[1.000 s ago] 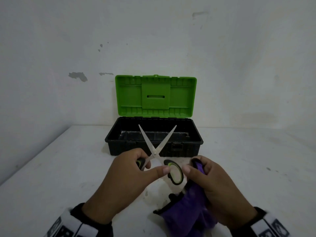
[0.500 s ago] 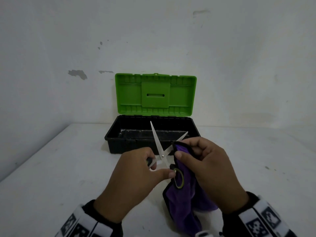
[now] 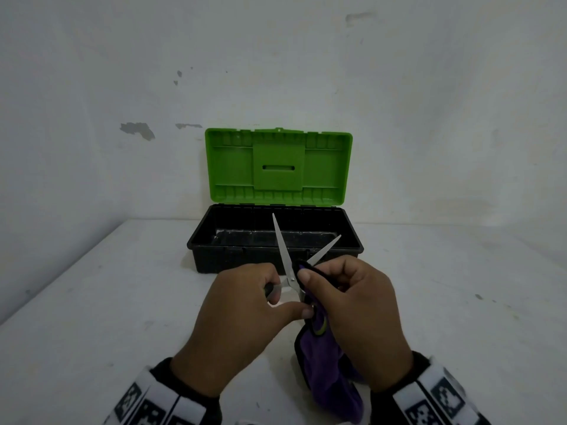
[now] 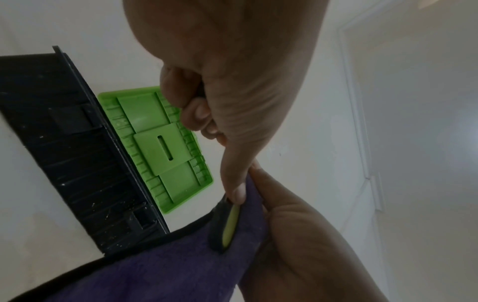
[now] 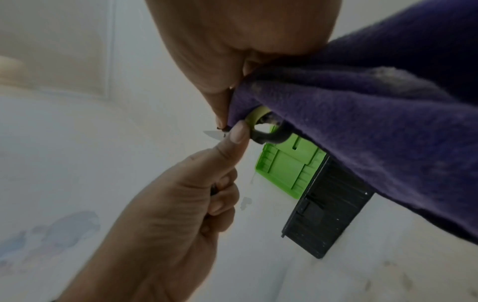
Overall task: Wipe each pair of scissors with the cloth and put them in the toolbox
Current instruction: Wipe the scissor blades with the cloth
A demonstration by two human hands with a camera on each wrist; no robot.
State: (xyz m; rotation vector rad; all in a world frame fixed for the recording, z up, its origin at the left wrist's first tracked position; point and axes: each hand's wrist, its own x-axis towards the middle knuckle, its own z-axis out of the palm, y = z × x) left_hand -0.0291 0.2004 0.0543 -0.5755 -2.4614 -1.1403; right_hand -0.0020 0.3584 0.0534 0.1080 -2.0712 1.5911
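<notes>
My left hand (image 3: 245, 305) grips the black-and-green handles of the scissors (image 3: 283, 259), whose blades stand spread in a V in front of the toolbox (image 3: 214, 259). My right hand (image 3: 352, 305) holds the purple cloth (image 3: 325, 375) and pinches it round the base of the right blade. One handle ring (image 4: 227, 224) shows against the cloth (image 4: 155, 271) in the left wrist view, with my left thumb on it. The right wrist view shows the same ring (image 5: 266, 132) under the cloth (image 5: 375, 132). The toolbox stands open, its green lid (image 3: 277, 167) upright.
The white table (image 3: 107, 302) runs to a white wall close behind the toolbox. The box's black tray shows nothing inside from here. Both wrists wear patterned bands.
My right hand has risen with the cloth from beside the handles up to the right blade. The scissors have turned a little clockwise, blades still spread.
</notes>
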